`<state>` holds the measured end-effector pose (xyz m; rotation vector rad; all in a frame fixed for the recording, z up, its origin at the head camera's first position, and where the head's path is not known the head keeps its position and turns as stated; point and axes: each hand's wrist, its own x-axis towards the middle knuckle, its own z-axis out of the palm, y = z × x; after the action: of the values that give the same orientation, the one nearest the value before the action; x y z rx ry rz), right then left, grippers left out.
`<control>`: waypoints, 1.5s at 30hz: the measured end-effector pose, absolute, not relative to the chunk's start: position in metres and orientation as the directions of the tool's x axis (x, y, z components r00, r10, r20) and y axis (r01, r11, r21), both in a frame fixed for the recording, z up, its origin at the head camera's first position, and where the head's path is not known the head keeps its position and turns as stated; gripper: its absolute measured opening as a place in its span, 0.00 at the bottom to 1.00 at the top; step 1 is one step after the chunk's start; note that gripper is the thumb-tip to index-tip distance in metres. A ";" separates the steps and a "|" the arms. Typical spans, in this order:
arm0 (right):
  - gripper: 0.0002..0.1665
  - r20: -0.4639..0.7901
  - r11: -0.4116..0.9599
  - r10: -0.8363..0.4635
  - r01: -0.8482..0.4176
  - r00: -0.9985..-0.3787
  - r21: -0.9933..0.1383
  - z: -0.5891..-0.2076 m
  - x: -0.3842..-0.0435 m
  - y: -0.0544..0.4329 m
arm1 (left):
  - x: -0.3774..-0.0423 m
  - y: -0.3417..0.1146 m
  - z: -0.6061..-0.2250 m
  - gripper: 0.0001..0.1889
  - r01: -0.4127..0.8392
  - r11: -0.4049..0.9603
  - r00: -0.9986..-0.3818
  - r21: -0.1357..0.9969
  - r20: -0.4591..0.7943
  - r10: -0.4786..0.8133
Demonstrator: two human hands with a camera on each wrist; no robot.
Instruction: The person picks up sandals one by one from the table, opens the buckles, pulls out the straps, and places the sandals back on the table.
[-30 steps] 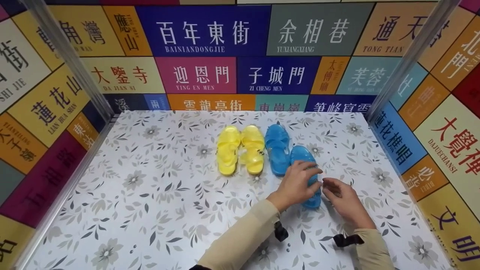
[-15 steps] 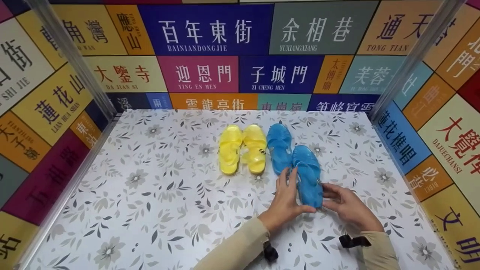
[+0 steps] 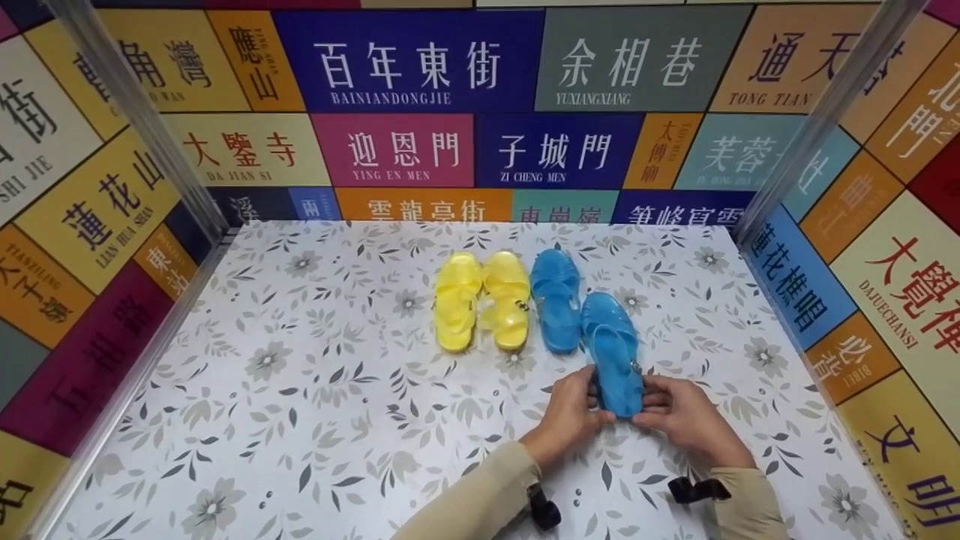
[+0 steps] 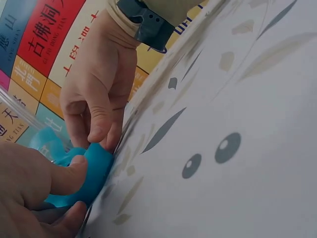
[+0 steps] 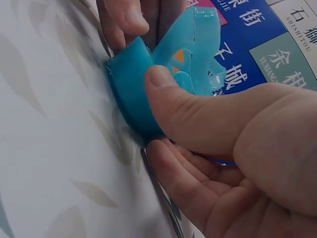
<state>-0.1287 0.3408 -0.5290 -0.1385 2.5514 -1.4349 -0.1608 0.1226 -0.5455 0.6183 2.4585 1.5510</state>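
Note:
The nearer blue sandal [image 3: 611, 352] lies on the patterned surface, toe pointing away, its heel toward the person. My left hand [image 3: 570, 412] pinches the heel end from the left, its thumb over the edge in the left wrist view. From the right, my right hand [image 3: 686, 416] grips the same heel; in the right wrist view its thumb [image 5: 188, 114] presses on the blue plastic with fingers low beside the sole. The other blue sandal [image 3: 556, 307] stands to the left and farther back. Left of it, two yellow sandals [image 3: 454, 307] lie side by side.
A white sheet with grey flowers and leaves [image 3: 315, 420] covers the work surface. Panels with coloured sign blocks [image 3: 405, 60] rise at the back and both sides, with clear corner posts [image 3: 825, 120] between them.
My left hand has come off the top of the nearer blue sandal and moved back to its heel. My right hand has closed in from the right onto the same heel.

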 end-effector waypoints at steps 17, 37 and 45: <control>0.39 -0.102 0.584 -0.105 0.021 -0.989 -0.811 -0.525 -0.130 0.341 | -0.166 0.128 -0.541 0.35 0.213 0.220 -0.898 0.952 0.101 0.429; 0.37 -0.070 0.636 -0.043 0.027 -0.997 -0.771 -0.516 -0.171 0.345 | -0.206 0.154 -0.530 0.30 0.362 0.460 -0.909 0.810 0.197 0.368; 0.35 -0.094 0.626 0.011 0.080 -0.995 -0.776 -0.525 -0.187 0.342 | -0.218 0.163 -0.550 0.24 0.393 0.471 -0.904 0.790 0.239 0.355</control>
<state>-0.1866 0.3418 -0.5254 0.0779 2.7600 -1.3225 -0.2176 0.1625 -0.5503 0.6951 2.7287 1.4830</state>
